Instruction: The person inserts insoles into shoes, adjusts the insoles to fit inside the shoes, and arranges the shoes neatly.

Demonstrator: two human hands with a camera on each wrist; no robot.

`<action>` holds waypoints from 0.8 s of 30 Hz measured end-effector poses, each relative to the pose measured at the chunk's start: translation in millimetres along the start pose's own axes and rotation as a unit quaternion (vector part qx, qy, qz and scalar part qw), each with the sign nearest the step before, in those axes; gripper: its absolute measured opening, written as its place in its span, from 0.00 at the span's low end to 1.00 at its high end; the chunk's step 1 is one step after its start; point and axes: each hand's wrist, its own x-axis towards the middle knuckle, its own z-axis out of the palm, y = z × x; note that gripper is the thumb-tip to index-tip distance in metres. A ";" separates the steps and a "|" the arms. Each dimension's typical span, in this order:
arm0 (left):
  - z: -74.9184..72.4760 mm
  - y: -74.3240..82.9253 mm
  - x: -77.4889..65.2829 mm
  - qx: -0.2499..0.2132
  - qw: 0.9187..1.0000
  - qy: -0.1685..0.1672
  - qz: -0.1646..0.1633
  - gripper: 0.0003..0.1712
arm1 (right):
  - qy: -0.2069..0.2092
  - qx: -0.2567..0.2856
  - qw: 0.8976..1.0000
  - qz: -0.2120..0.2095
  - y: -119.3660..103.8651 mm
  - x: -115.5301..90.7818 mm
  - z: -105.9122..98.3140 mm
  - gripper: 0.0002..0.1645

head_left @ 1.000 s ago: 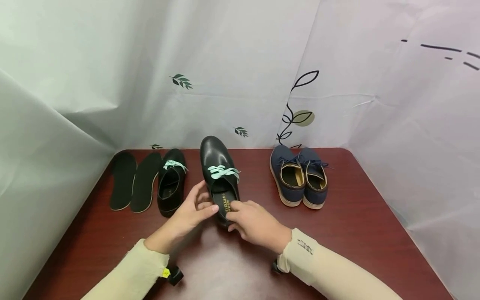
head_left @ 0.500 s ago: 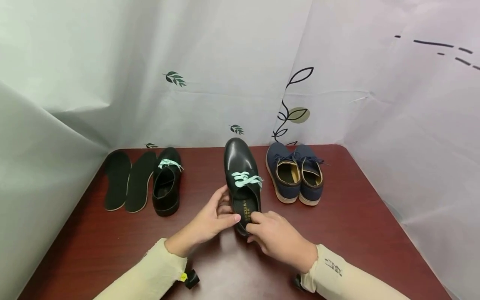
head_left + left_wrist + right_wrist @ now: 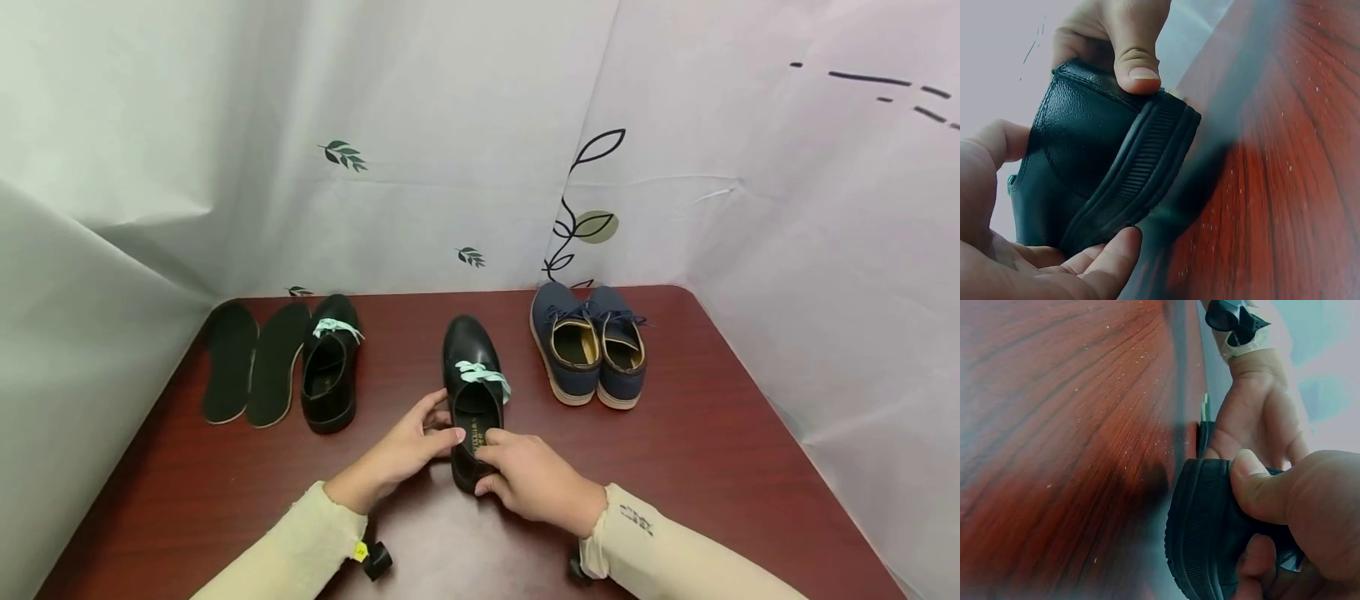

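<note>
Both of my hands hold a black leather lace-up shoe with mint laces, its toe pointing away from me. My left hand grips its left side, with the thumb at the opening's edge and fingers low along the sole in the left wrist view. At the heel, my right hand pinches the back wall, fingers inside the opening and thumb outside. Gold lettering shows on the insole. The heel and ridged sole edge are raised over the tabletop in the left wrist view.
The matching black shoe stands at left, beside two dark insoles lying flat. A pair of navy lace-up shoes stands at the back right. A white patterned curtain encloses the reddish-brown table.
Both hands carried the black shoe to the right, then brought it lower and nearer me, so its toe now sits below the table's back edge. The other shoes and insoles stayed put.
</note>
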 end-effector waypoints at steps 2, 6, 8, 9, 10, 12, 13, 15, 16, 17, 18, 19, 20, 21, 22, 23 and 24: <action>-2.3 -1.7 1.1 0.000 1.000 0.011 -0.007 0.47 | -0.005 0.002 1.000 0.004 -0.1 3.8 2.6 0.10; -6.4 -3.2 1.8 0.003 1.000 0.017 -0.020 0.47 | -0.022 0.010 1.000 0.014 0.2 10.9 6.3 0.10; -8.2 -3.8 2.0 0.006 0.999 0.019 -0.025 0.45 | -0.031 0.015 0.999 0.020 0.4 14.4 7.6 0.11; -8.9 -3.7 2.1 0.008 0.999 0.020 -0.027 0.45 | -0.035 0.016 0.999 0.022 0.3 16.1 7.9 0.11; -9.5 -3.9 2.5 0.014 0.999 0.025 -0.029 0.44 | -0.038 0.019 0.999 0.026 0.2 17.7 8.1 0.12; -10.7 -2.6 3.2 0.041 0.998 0.030 -0.032 0.43 | -0.043 0.021 0.998 0.032 -0.1 20.6 8.2 0.13; -11.0 -1.7 3.5 0.068 0.996 0.039 -0.034 0.42 | -0.047 0.022 0.998 0.034 -0.3 21.7 8.2 0.13; -11.6 1.5 4.0 0.149 0.987 0.058 -0.028 0.38 | -0.053 0.020 0.998 0.034 -0.7 23.3 8.2 0.15; -12.0 2.8 4.4 0.193 0.978 0.069 -0.026 0.37 | -0.057 0.019 0.998 0.032 -0.7 23.9 8.3 0.15; -12.3 4.1 4.8 0.233 0.969 0.079 -0.024 0.36 | -0.058 0.018 0.998 0.028 -0.5 24.4 8.4 0.16; -12.5 4.9 5.3 0.269 0.959 0.090 -0.024 0.35 | -0.060 0.018 0.998 0.025 -0.4 24.5 8.4 0.16; -12.4 5.4 6.0 0.300 0.949 0.099 -0.023 0.34 | -0.062 0.018 0.998 0.021 -0.1 24.6 8.4 0.16; -12.4 5.8 6.8 0.320 0.942 0.103 -0.019 0.33 | -0.062 0.017 0.998 0.017 0.5 24.6 8.4 0.16; -12.4 5.2 7.7 0.327 0.939 0.105 -0.021 0.33 | -0.064 0.018 0.998 0.014 1.2 24.5 8.8 0.15; -12.2 4.7 8.6 0.328 0.939 0.104 -0.021 0.33 | -0.064 0.020 0.998 0.012 1.6 24.3 8.6 0.15; -12.1 4.2 9.6 0.327 0.939 0.104 -0.018 0.33 | -0.064 0.022 0.998 0.010 2.2 24.2 8.7 0.15; -12.1 3.9 10.1 0.329 0.938 0.104 -0.013 0.34 | -0.065 0.022 0.998 0.009 2.8 24.1 8.9 0.15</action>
